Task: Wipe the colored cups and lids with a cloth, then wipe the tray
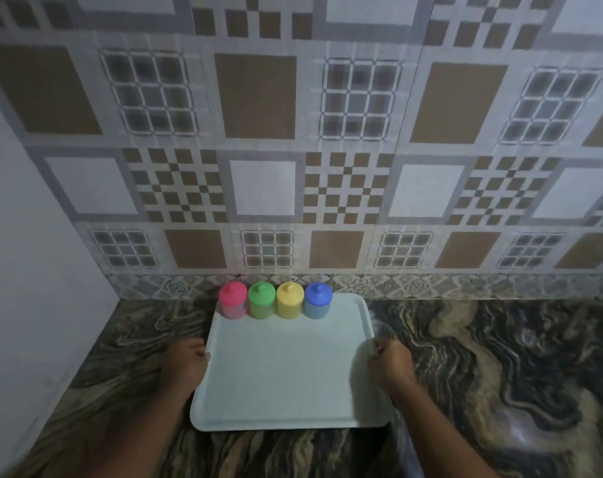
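The left hand (186, 362) grips the tray's (286, 374) left edge. Along its far edge stand lidded pink (232, 300), green (261, 300), yellow (288, 300) and blue cups (317, 300). The right hand (391, 363) clasps the right edge, on the marbled tabletop (500, 374).

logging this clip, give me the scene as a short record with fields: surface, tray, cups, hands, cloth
surface: dark marbled countertop against a patterned tile wall
tray: pale rectangular tray lying flat on the countertop
cups: four lidded cups in a row along the tray's far edge, left to right: pink cup, green cup, yellow cup, blue cup
lids: all on
hands: left hand at the tray's left edge, right hand at its right edge
cloth: none in view
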